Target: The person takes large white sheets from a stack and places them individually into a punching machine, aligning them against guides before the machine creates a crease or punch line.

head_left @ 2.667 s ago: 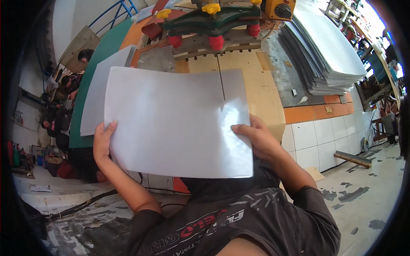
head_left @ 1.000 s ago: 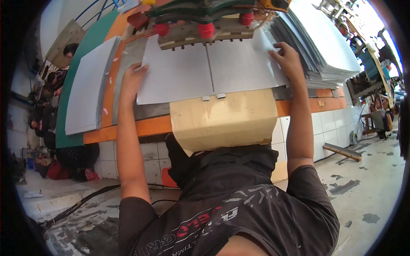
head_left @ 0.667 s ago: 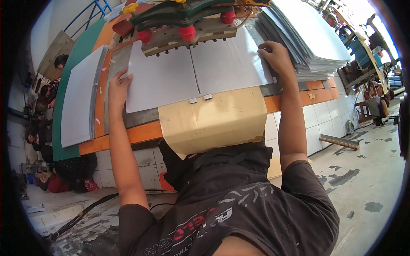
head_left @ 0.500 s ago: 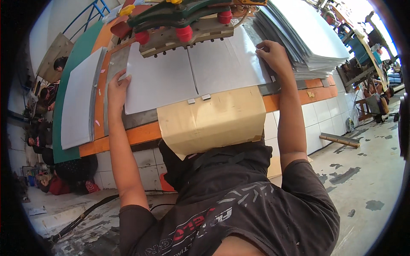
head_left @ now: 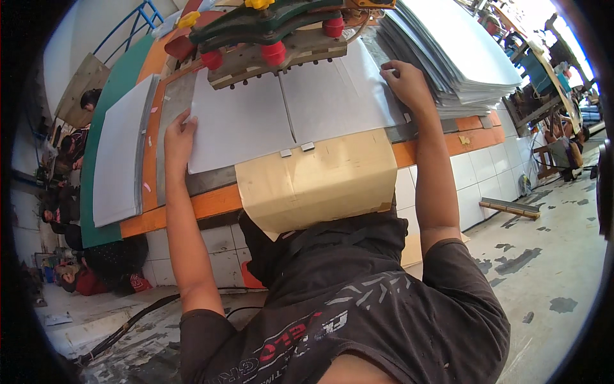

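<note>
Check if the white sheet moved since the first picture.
Yes, forward: the white sheet earlier hid most of the near edge of the yellow board; now it lies beyond that edge.

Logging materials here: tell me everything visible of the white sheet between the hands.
The white sheet looks smooth and thin, perhaps paper or plastic, glossier at right. It lies roughly flat, far part hidden by the green machine head, a thin dark rod over its middle. Its near edge reaches two small blocks. The left hand and right hand are at its side edges; contact is unclear.
</note>
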